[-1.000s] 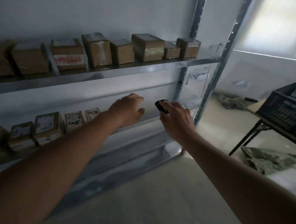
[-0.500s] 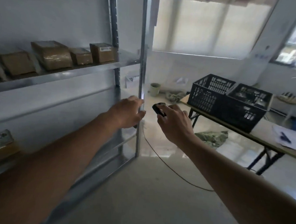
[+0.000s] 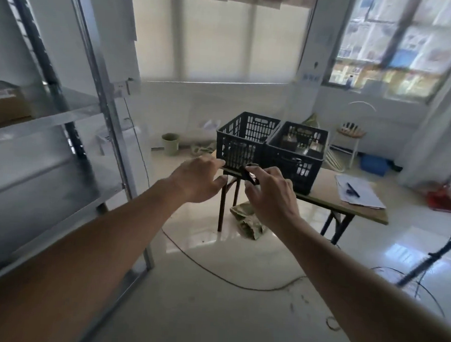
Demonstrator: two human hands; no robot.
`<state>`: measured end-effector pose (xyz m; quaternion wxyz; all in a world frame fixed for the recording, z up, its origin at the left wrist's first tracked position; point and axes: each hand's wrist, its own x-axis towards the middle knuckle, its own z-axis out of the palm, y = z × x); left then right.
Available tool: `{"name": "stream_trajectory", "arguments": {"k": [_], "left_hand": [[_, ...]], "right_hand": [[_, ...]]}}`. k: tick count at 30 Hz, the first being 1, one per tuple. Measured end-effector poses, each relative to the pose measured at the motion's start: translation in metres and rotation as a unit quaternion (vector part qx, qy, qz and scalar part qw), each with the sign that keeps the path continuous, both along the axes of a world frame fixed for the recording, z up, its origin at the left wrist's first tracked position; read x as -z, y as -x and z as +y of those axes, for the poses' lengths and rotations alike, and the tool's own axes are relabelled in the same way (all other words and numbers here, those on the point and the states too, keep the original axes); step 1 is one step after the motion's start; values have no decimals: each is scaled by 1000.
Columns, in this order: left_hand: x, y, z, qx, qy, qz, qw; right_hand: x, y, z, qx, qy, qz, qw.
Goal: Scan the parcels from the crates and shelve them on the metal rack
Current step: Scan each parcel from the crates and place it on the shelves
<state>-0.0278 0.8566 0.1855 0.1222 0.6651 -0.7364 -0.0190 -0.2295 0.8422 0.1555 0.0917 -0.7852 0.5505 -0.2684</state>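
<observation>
Two black plastic crates stand side by side on a wooden table [image 3: 322, 187] ahead; the left crate [image 3: 244, 139] and the right crate [image 3: 297, 151] hold parcels, seen dimly through the slots and over the rim. My right hand [image 3: 270, 194] grips a small black scanner [image 3: 250, 175] in mid-air in front of the crates. My left hand [image 3: 200, 178] hovers beside it with relaxed fingers, holding nothing. The metal rack [image 3: 98, 85] fills the left side, with one brown parcel [image 3: 5, 104] on its shelf at the left edge.
Papers and a pen [image 3: 357, 193] lie on the table's right end. A cable [image 3: 226, 278] runs across the glossy floor. A green bucket [image 3: 170, 143], crumpled cloth [image 3: 248, 219] under the table, a stool [image 3: 350, 140] and a stand [image 3: 434, 256] sit around.
The view has swung right, away from the rack shelves toward the table with the crates. Both hands stay raised together, the right still holding the scanner, the left empty.
</observation>
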Motion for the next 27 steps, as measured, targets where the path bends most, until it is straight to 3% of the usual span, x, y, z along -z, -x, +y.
{"name": "stream_trajectory", "arguments": {"k": [18, 27], "left_hand": [[22, 67, -372, 167, -30, 13, 985], [61, 135, -552, 164, -73, 19, 984]], "right_hand": [[28, 64, -303, 159, -34, 0, 987], [67, 131, -478, 168, -56, -16, 984]]}}
